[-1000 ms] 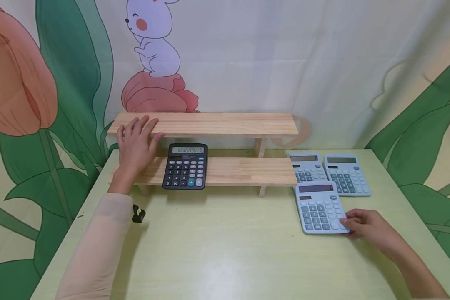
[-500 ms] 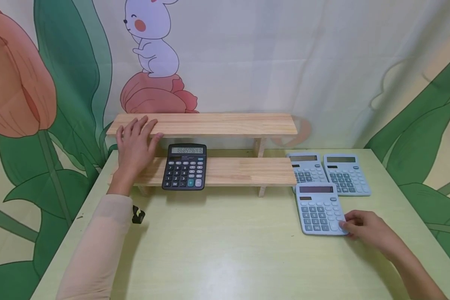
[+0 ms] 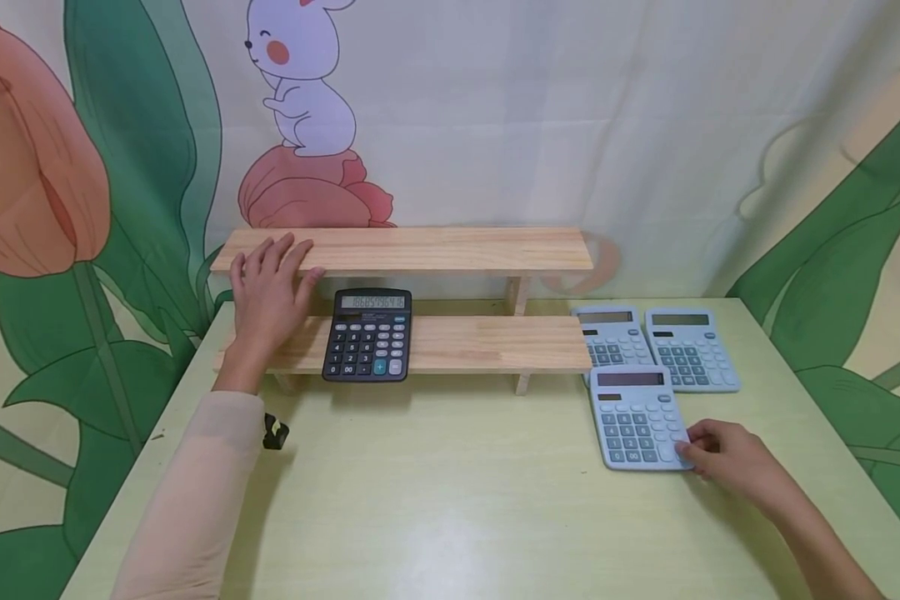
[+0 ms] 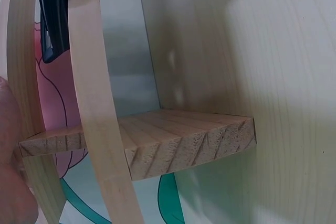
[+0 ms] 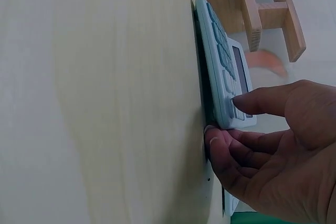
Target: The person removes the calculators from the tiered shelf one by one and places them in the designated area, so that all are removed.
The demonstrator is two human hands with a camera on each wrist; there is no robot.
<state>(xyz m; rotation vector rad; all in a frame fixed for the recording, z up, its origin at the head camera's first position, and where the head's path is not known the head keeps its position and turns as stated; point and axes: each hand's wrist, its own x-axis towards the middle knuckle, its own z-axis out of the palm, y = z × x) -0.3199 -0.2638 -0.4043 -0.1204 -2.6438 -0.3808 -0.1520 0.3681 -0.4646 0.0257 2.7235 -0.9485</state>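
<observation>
My right hand (image 3: 731,458) pinches the lower right corner of a light blue calculator (image 3: 637,425), thumb on its keys and fingers beneath. In the right wrist view, that calculator (image 5: 218,66) is slightly raised off the table at the held end, with a dark gap below. Its top edge overlaps another blue calculator (image 3: 607,333). At the left end of a two-tier wooden shelf (image 3: 420,248), my left hand (image 3: 266,296) rests on the upper board, fingers spread and thumb by the front edge. A black calculator (image 3: 367,337) with digits on its display leans on the lower tier.
A third blue calculator (image 3: 692,350) lies at the table's back right. The lower board (image 3: 495,342) ends beside the blue calculators. A patterned curtain (image 3: 495,108) hangs behind the pale table (image 3: 420,500). A small black clip-like piece (image 3: 275,432) is at my left sleeve.
Nearly everything keeps its place. The whole head view has shifted slightly; my right hand still holds the front blue calculator and my left hand stays on the shelf.
</observation>
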